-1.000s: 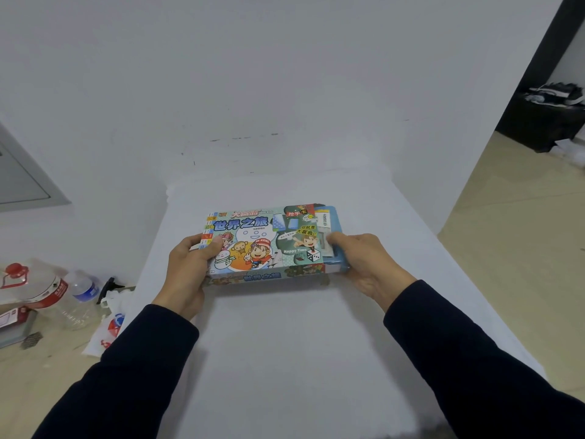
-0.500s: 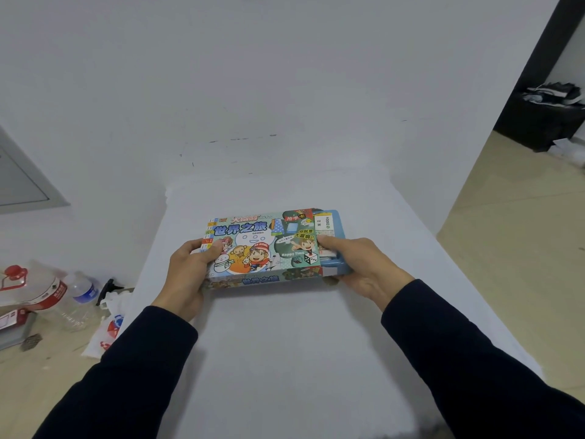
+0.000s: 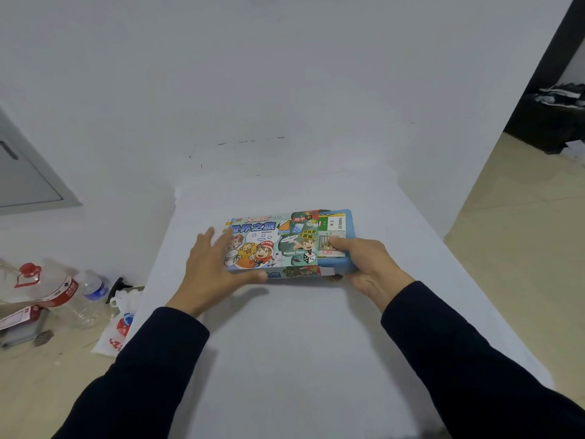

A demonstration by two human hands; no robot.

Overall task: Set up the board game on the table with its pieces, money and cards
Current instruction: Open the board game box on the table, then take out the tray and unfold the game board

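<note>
— Where's the game box?
— Mid-desk, blue inner tray poking out its right end.
— Hands?
— Left hand spread loosely over the box's left end; right hand clamped on the tray.

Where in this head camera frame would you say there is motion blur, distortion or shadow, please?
Head view: the left hand is smeared by motion blur, while the right hand and game box stay sharp; wide-angle distortion splays the table edges outward; soft shadow lies under the box.
</note>
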